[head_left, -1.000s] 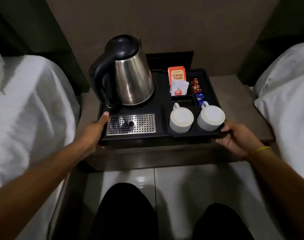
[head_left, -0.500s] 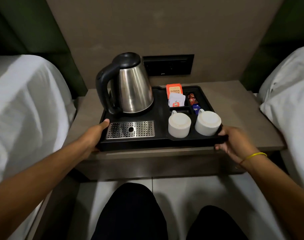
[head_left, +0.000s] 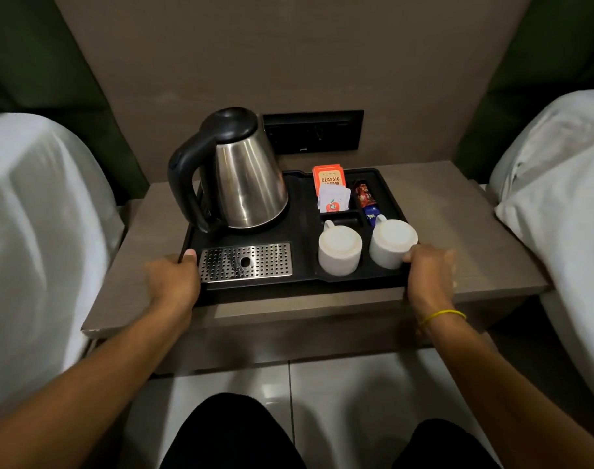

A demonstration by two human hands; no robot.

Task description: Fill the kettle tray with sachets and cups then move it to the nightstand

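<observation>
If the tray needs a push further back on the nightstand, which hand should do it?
Probably both. The left hand grips the tray at its near-left corner, by the heavy kettle; the right hand holds the near-right corner beside the cups. One hand alone could twist it.

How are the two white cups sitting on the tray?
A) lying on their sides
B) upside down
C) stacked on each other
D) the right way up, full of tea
B: both white cups show flat bottoms on top, side by side on the black tray.
</observation>
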